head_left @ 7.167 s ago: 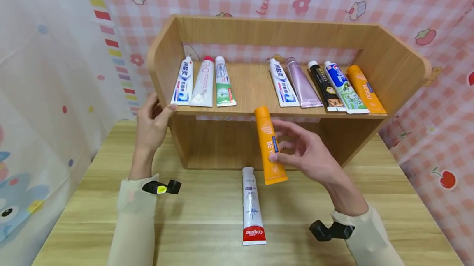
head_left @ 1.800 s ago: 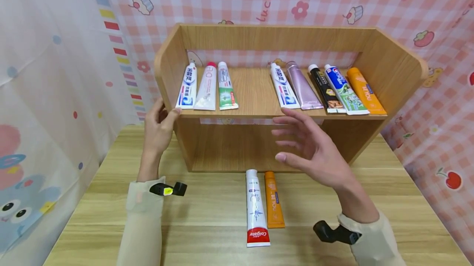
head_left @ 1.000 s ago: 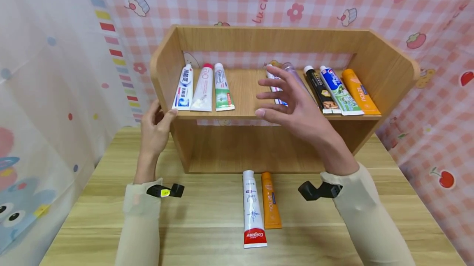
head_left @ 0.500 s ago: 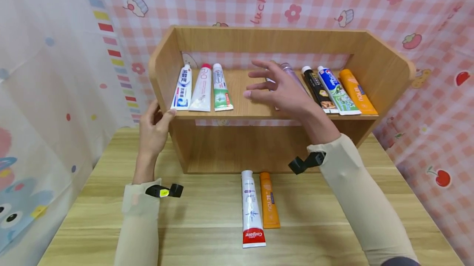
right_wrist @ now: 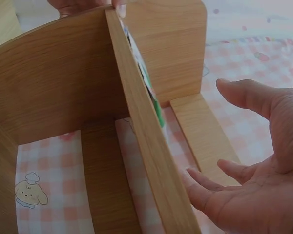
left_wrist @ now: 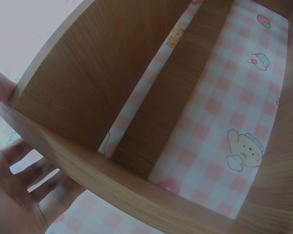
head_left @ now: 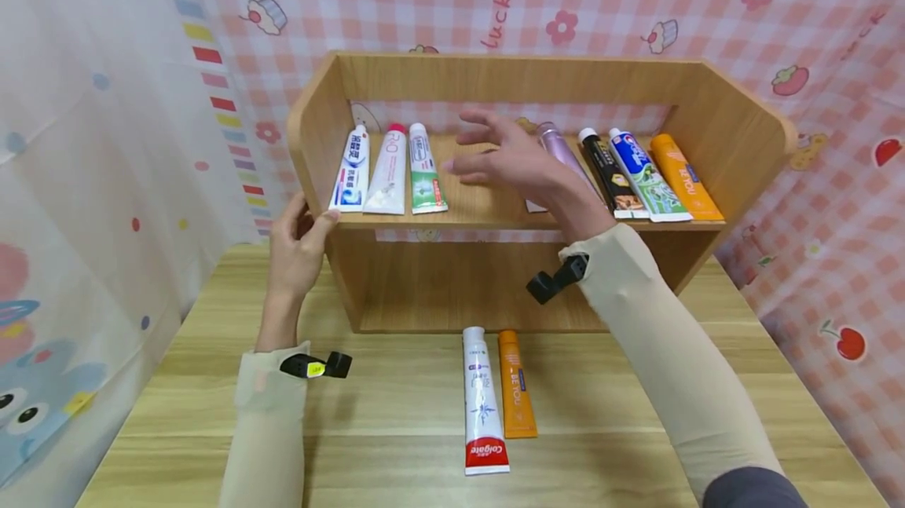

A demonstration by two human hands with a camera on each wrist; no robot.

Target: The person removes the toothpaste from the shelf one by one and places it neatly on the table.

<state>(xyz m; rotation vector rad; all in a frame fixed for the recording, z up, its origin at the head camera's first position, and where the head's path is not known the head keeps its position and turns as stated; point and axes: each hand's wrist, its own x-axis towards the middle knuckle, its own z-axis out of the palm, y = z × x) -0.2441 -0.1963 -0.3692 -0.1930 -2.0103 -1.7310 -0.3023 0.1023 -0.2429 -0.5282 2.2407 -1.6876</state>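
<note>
My left hand [head_left: 298, 249] grips the left side of the wooden shelf [head_left: 467, 217], thumb at the front edge of the upper board and fingers outside the panel [left_wrist: 27, 190]. Above the upper board hovers my right hand [head_left: 505, 155], fingers spread and holding nothing, just right of a green-and-white toothpaste tube [head_left: 426, 170]. It hides most of another white tube [head_left: 535, 206]. Farther left lie a white tube with a pink cap [head_left: 388, 174] and a blue-and-white toothpaste tube [head_left: 350, 170]. In the right wrist view, the right hand [right_wrist: 263, 170] stands beside the board, empty.
Right on the upper board lie a purple tube [head_left: 562, 148], a black tube [head_left: 612, 174], a blue-green tube [head_left: 649, 174] and an orange tube [head_left: 686, 178]. On the table [head_left: 382, 429] before the shelf are a Colgate tube [head_left: 483, 398] and another orange tube [head_left: 518, 386].
Earlier my right hand held an orange tube; that tube now lies on the table beside the Colgate. Empty, the hand has since risen and moved left over the upper board. The left hand keeps its hold.
</note>
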